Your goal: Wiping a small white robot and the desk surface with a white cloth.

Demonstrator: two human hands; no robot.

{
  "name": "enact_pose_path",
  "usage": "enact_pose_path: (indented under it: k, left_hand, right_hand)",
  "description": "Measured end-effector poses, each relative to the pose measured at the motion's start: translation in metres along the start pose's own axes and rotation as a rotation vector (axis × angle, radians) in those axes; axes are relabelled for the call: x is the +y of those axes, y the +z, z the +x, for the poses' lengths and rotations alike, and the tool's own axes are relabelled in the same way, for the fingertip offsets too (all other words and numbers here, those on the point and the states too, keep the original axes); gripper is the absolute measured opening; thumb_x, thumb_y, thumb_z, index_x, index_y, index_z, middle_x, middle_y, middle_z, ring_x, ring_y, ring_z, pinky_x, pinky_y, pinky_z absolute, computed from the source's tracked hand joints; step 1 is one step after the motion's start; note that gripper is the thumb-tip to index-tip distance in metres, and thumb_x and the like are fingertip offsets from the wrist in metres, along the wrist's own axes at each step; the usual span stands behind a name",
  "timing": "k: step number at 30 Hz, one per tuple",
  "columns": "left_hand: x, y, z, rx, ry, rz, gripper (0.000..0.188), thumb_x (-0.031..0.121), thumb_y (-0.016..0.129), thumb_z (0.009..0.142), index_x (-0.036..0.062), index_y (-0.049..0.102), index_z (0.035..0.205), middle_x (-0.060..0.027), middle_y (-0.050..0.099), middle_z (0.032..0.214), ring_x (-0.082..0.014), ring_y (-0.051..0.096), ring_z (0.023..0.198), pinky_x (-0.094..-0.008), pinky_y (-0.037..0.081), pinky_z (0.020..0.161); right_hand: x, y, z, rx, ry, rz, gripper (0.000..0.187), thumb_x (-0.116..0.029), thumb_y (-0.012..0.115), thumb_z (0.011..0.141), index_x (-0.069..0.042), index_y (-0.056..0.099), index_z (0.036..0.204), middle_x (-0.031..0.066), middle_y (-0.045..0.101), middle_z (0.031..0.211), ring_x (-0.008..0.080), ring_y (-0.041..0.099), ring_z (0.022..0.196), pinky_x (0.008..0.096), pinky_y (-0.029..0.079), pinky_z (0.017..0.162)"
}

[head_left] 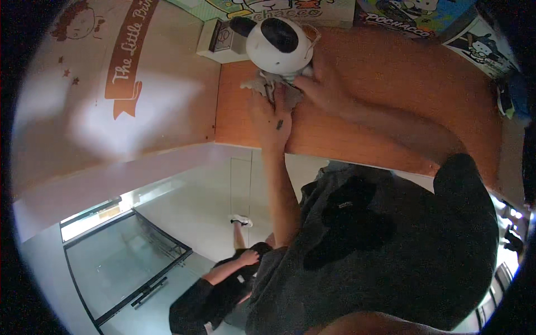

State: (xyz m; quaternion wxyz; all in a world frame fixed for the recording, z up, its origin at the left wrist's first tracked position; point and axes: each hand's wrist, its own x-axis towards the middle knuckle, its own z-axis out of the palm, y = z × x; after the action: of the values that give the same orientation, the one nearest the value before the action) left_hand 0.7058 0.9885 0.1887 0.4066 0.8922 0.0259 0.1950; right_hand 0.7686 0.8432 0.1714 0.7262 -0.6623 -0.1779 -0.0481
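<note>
A white dog figure (259, 51) with black ears and a round, glossy head stands on the wooden shelf (385, 72), near its back left. My right hand (329, 88) grips the figure low on its right side; some of the fingers are hidden behind it. A crumpled grey cloth (255, 85) is bunched at the figure's base. Closed on that cloth, my left hand (272, 120) presses it against the lower front of the figure. The figure's lower body is mostly covered by cloth and hands.
A whitish box (215, 42) stands behind the figure at the left, beside a printed side wall (167, 106). Colourful printed panels (419, 17) line the back. A dark blue item (516, 97) sits at the far right. Behind me on the left are another person (212, 290) and a glass door (125, 268).
</note>
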Motion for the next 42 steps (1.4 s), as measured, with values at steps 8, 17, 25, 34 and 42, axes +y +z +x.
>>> enact_pose_path:
  k: [8, 17, 25, 34, 42]
  left_hand:
    - [0.022, 0.006, -0.011, -0.008, -0.003, -0.108, 0.033, 0.024, 0.062, 0.101, -0.0064, 0.063, 0.115, -0.024, 0.068, 0.101, -0.0393, 0.064, 0.089, -0.0443, 0.051, 0.08]
    - [0.039, 0.015, -0.021, 0.012, -0.046, -0.192, 0.032, 0.021, 0.064, 0.1, -0.0066, 0.062, 0.116, -0.0257, 0.067, 0.108, -0.0377, 0.064, 0.089, -0.0432, 0.051, 0.08]
    - [0.043, 0.012, -0.016, 0.055, 0.04, -0.204, 0.03, 0.017, 0.068, 0.098, -0.0074, 0.062, 0.114, -0.0224, 0.069, 0.101, -0.0331, 0.065, 0.084, -0.0417, 0.052, 0.075]
    - [0.048, 0.009, -0.015, 0.002, -0.061, -0.266, 0.026, 0.015, 0.065, 0.099, -0.0073, 0.065, 0.111, -0.0199, 0.072, 0.099, -0.0294, 0.067, 0.082, -0.0389, 0.053, 0.073]
    - [0.058, 0.009, -0.012, 0.003, -0.053, -0.316, 0.027, 0.017, 0.064, 0.101, -0.0068, 0.065, 0.114, -0.0201, 0.073, 0.102, -0.0289, 0.068, 0.085, -0.0387, 0.054, 0.073]
  right_hand:
    - [-0.018, -0.026, -0.008, -0.076, 0.009, -0.005, 0.076, -0.003, 0.063, 0.089, -0.004, 0.032, 0.158, 0.0168, 0.048, 0.151, 0.0304, 0.048, 0.136, 0.0416, 0.037, 0.115]
    - [-0.029, -0.041, -0.017, -0.057, 0.014, 0.016, 0.08, -0.004, 0.065, 0.088, -0.006, 0.028, 0.159, 0.0181, 0.045, 0.155, 0.0324, 0.044, 0.143, 0.0443, 0.035, 0.12]
    - [-0.023, -0.037, -0.015, -0.038, -0.037, 0.005, 0.073, -0.004, 0.06, 0.089, -0.005, 0.033, 0.157, 0.0173, 0.047, 0.151, 0.0305, 0.047, 0.136, 0.0425, 0.038, 0.113]
    - [-0.037, -0.04, -0.014, -0.085, -0.006, 0.002, 0.073, -0.004, 0.06, 0.089, -0.005, 0.033, 0.157, 0.0174, 0.047, 0.151, 0.0319, 0.047, 0.136, 0.0441, 0.037, 0.113]
    - [-0.028, -0.04, -0.018, -0.019, -0.007, -0.078, 0.071, -0.005, 0.06, 0.089, -0.005, 0.034, 0.156, 0.0173, 0.047, 0.15, 0.0326, 0.048, 0.134, 0.0444, 0.038, 0.112]
